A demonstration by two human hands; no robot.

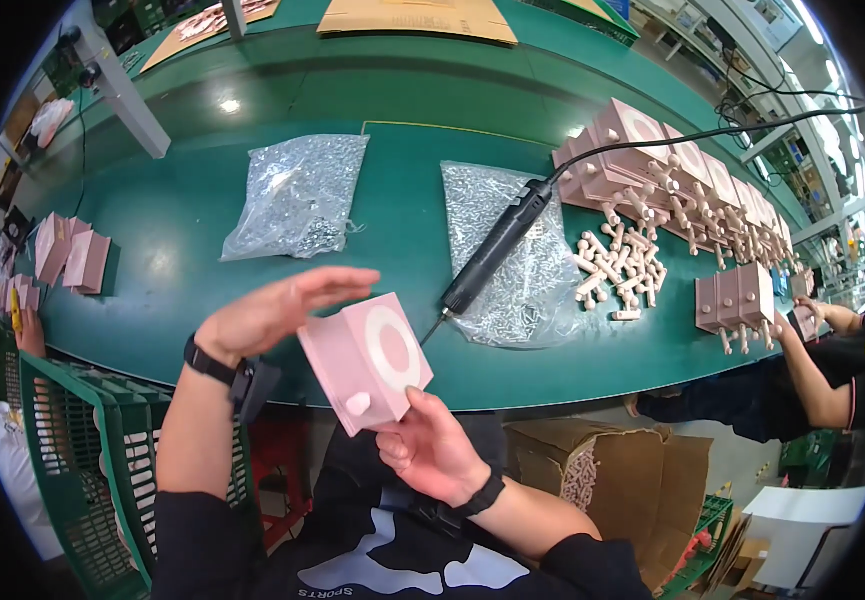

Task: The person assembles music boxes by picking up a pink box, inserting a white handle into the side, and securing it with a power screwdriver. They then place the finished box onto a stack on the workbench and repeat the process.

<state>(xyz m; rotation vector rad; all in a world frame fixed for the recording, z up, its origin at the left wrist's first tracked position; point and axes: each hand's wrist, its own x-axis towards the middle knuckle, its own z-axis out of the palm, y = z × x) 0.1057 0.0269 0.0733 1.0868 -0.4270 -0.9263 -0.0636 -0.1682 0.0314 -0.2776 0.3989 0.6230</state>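
Note:
A pink box-shaped piece (338, 352) with a white ring on one face and a round pale knob on its side is held tilted over the table's near edge. My right hand (435, 452) pinches its lower right part, thumb on the ringed face. My left hand (278, 308) is open, fingers stretched out, beside the box's upper left; whether it touches the box I cannot tell. Just past the box, a black electric screwdriver (498, 250) rests with its bit toward me on a clear bag of screws (538, 310). The bit's tip is near the box.
Another bag of small metal parts (298, 195) lies far left of centre. Pale pegs (628, 262) are piled at right, before a row of pink boxes with pegs (643, 150). People work at both sides. A green crate (118, 420) and a cardboard box (648, 490) flank me below table level.

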